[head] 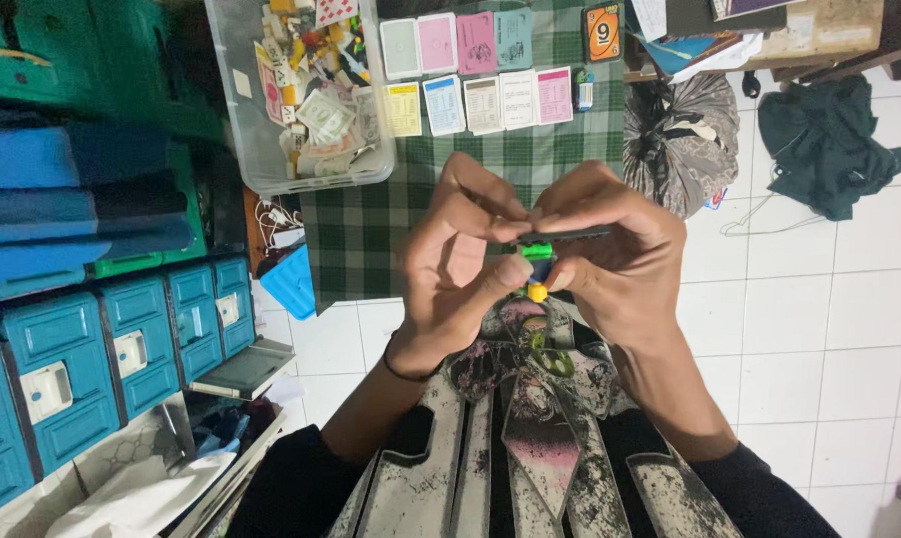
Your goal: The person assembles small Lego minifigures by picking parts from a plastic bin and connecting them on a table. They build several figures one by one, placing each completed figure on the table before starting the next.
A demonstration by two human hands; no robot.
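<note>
At the frame's centre, the left hand (460,264) and right hand (610,254) pinched a small green and yellow piece (537,261) between pressed fingers, cards (480,100) already laid out on the checked cloth (371,219).

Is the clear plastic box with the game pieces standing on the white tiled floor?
No, the clear plastic box rests on the green checked cloth, beside the rows of cards.

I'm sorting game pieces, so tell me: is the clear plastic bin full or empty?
Partly full: the clear plastic bin holds a loose pile of cards and small pieces; no lid shows on it.
</note>
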